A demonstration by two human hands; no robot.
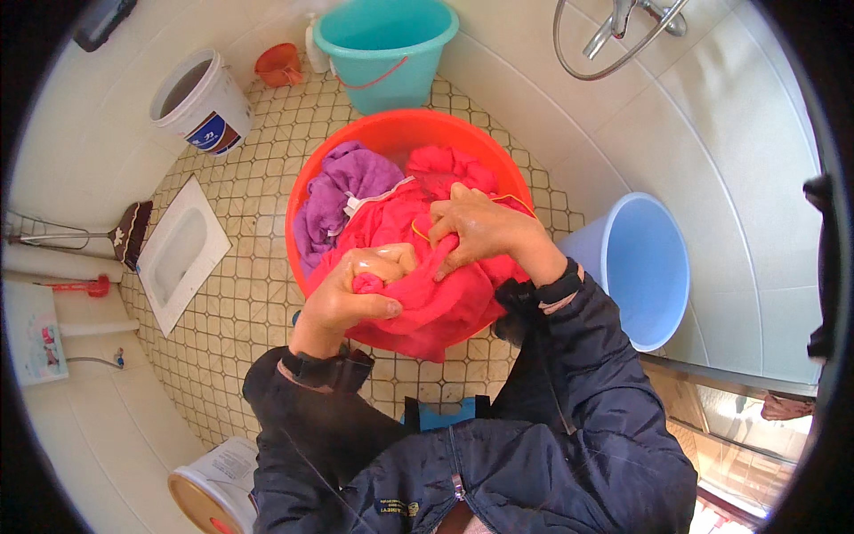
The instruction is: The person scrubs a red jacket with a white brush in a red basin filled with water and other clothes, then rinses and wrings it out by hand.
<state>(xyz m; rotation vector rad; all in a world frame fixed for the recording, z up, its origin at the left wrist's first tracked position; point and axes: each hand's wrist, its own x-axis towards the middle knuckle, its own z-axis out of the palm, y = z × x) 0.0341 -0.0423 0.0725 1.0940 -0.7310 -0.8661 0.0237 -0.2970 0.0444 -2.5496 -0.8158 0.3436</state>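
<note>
A large red plastic basin (373,123) stands on the tiled floor before me, with wet laundry inside. My left hand (363,280) is closed around a bunched fold of a red garment (427,314), part of which hangs over the basin's near rim. To its right, my right hand (474,227) pinches another fold of the same red cloth between thumb and fingers. Both hands look wet. A purple cloth (357,173) lies bunched at the basin's left side. Behind my hands is more red fabric (454,167), and a white-edged strip runs across the pile.
A teal bucket (393,73) stands behind the basin, beside a small orange-red pail (278,65). At the left are a white bucket (213,113) and a squat toilet (183,247). A blue bucket (647,267) tilts at right, below a wall faucet (620,20).
</note>
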